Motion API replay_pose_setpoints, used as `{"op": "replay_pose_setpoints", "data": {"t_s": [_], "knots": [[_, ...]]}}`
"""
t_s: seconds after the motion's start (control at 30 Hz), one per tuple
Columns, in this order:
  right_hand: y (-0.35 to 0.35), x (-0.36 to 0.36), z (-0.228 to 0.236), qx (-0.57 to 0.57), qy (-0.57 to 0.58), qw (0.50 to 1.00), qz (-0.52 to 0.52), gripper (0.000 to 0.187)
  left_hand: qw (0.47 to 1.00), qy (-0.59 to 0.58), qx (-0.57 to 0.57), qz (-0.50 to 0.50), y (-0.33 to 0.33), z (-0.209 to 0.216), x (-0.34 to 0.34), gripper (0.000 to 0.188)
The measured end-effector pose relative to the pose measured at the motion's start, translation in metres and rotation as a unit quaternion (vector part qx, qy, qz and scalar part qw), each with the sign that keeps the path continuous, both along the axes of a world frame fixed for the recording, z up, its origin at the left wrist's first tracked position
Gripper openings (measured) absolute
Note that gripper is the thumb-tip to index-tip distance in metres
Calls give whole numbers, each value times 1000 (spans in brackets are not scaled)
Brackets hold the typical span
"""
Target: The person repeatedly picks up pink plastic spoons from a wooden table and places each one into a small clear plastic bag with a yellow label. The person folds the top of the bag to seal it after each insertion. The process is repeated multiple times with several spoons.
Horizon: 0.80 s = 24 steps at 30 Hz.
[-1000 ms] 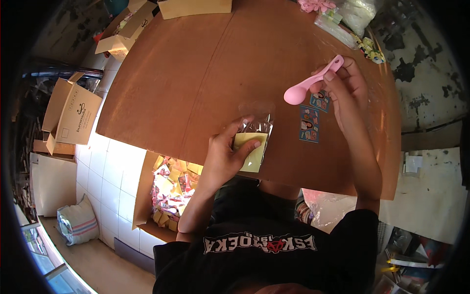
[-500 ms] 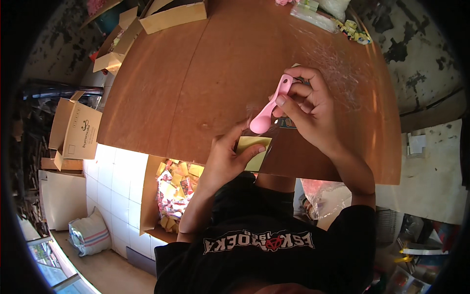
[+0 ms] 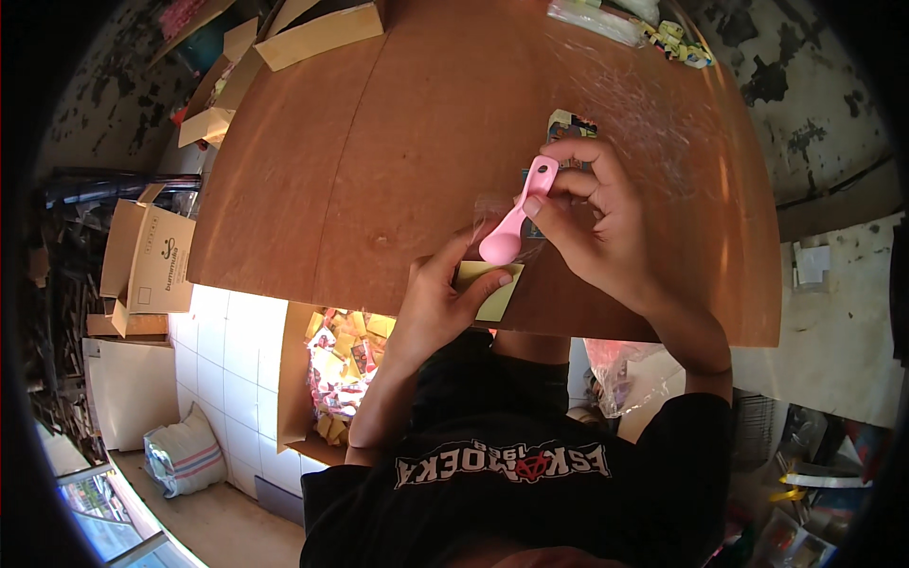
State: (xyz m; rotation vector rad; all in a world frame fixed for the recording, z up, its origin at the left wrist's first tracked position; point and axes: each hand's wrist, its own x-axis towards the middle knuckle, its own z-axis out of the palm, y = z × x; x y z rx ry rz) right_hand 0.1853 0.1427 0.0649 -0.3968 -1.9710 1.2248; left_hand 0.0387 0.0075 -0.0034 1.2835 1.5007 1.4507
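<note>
A pink plastic spoon [image 3: 500, 246] with a hole in its handle end is pinched between the thumb and fingers of my right hand [image 3: 606, 227]. Its bowl points down toward my left hand [image 3: 437, 289], just above the fingers. That hand grips a yellow card [image 3: 498, 301] with the thumb on top, over the table's near edge. Thin clear plastic [image 3: 490, 205] shows around the spoon and above the left fingers; whether it is a bag around the card I cannot tell. Behind the right hand lies a small printed packet [image 3: 571, 123], partly hidden.
The brown wooden table [image 3: 417, 123] bears tangled clear plastic strands [image 3: 644, 114] on the right and small yellow packets [image 3: 677, 43] at the far right. A cardboard box [image 3: 322, 36] stands far left. Below the near edge, an open carton [image 3: 295, 379] holds many yellow packets.
The spoon and my right hand have shifted slightly left and down, nearer my left hand. More of the printed packet behind the right hand shows. The whole view has tilted a little.
</note>
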Motion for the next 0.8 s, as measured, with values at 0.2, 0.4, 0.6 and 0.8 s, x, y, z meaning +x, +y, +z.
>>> {"op": "replay_pose_setpoints", "data": {"t_s": [0.2,0.4,0.6,0.8], "knots": [[-6,0,0,21,2,1000,-6,31,1000,14,15,-6,-1,-4,1,56],[-8,8,-1,44,-49,998,3,26,998,2,64,-8,1,-4,4,55],[-8,14,8,150,-51,987,-30,15,998,8,68,-14,0,2,7,57],[-14,20,10,248,-130,960,-11,12,999,44,20,-12,-8,18,14,60]]}}
